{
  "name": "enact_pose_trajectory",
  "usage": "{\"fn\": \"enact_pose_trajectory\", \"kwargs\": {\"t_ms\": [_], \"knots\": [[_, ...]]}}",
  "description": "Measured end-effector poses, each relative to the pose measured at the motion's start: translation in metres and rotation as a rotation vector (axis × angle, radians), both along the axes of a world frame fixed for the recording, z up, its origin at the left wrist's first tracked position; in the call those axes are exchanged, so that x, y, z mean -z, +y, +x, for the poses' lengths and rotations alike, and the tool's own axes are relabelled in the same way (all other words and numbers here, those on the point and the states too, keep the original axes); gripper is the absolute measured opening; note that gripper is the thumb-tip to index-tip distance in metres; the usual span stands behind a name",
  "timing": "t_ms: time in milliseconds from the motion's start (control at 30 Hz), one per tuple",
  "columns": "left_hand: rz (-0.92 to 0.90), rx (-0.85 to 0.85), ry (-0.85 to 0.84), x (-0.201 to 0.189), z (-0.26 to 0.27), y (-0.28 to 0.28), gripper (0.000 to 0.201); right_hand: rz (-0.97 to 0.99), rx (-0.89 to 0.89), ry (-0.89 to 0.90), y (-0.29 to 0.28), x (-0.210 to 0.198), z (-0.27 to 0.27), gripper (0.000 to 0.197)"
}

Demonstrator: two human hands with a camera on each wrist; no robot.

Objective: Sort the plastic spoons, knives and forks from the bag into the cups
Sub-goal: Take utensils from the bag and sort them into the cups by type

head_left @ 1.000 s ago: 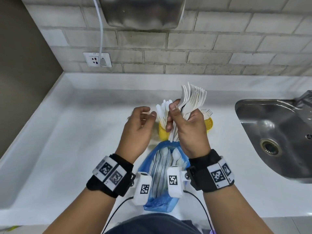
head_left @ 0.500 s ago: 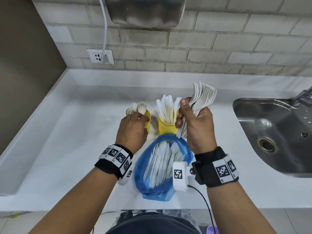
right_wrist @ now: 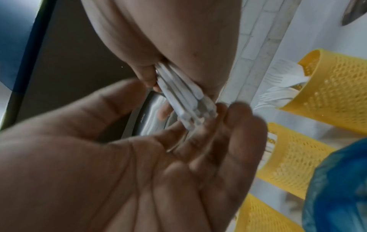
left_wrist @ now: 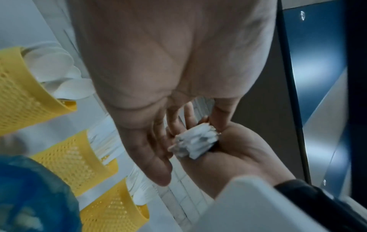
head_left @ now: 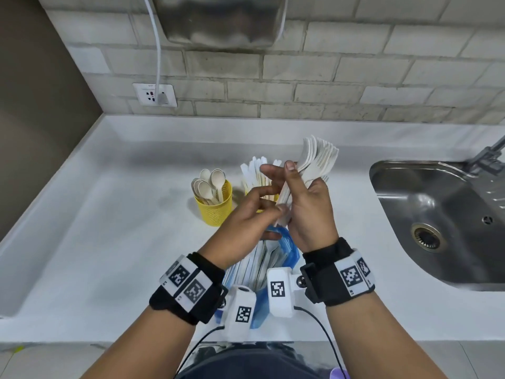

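My right hand (head_left: 308, 203) grips a fanned bundle of white plastic forks (head_left: 319, 157), tines up, above the cups. My left hand (head_left: 262, 212) is open, and its straight fingers (right_wrist: 234, 124) touch the bundle's handle ends (left_wrist: 195, 142). A yellow mesh cup (head_left: 216, 206) to the left holds spoons. Behind my hands, a second cup's knives (head_left: 254, 170) stick up. The wrist views show the third cup (right_wrist: 333, 94) with forks in it. The blue bag (head_left: 287, 250) lies under my wrists with more cutlery inside.
A steel sink (head_left: 437, 222) with a tap (head_left: 489, 154) is set into the white counter (head_left: 109, 242) on the right. On the brick wall hang a socket (head_left: 154, 94) with a cable and a metal hand dryer (head_left: 218, 20).
My left hand went to the spoon cup half a second ago and has come back right to the bundle's handle ends. My right hand still grips the bundle.
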State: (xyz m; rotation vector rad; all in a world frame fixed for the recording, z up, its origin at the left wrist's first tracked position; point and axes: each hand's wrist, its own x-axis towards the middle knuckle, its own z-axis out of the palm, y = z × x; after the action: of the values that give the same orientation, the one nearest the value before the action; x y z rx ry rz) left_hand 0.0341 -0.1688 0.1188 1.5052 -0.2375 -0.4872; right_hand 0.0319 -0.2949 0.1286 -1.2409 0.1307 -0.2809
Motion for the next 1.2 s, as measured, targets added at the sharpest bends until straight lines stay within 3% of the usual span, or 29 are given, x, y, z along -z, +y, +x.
{"fn": "enact_pose_trajectory", "kwargs": {"t_ms": [100,167,267,367,533,667,733,900,1033,1200], "knots": [[0.06,0.033,-0.058,0.002,-0.001,-0.011,0.048,-0.114,-0.029,0.023,-0.004,0.001,-0.001,0.039],[0.141,0.056,-0.13,0.006,0.001,-0.015,0.04,-0.191,-0.049,0.022,-0.01,0.004,-0.001,0.035],[0.199,0.075,-0.201,0.012,0.002,-0.022,0.041,-0.153,-0.08,0.033,-0.018,0.009,-0.004,0.026],[0.229,-0.024,-0.287,0.019,0.002,-0.032,0.038,-0.056,-0.119,0.037,-0.026,0.016,-0.007,0.019],[0.403,-0.192,-0.46,0.027,0.002,-0.043,0.033,-0.083,-0.172,0.032,-0.051,0.021,-0.004,0.035],[0.623,-0.168,-0.648,0.025,0.006,-0.05,0.046,-0.138,-0.155,0.039,-0.068,0.022,-0.002,0.013],[0.711,-0.103,-0.695,0.025,0.01,-0.052,0.055,-0.181,-0.139,0.036,-0.075,0.02,-0.002,0.011],[0.729,-0.009,-0.608,0.029,0.022,-0.051,0.045,-0.138,-0.036,0.065,-0.098,0.02,0.011,0.009],[0.639,-0.128,-0.521,0.039,0.042,-0.038,0.044,-0.103,0.146,0.079,-0.126,0.019,0.027,0.007],[0.842,-0.191,-0.609,0.055,0.063,-0.032,0.041,-0.223,0.29,0.097,-0.146,0.024,0.046,0.011]]}}
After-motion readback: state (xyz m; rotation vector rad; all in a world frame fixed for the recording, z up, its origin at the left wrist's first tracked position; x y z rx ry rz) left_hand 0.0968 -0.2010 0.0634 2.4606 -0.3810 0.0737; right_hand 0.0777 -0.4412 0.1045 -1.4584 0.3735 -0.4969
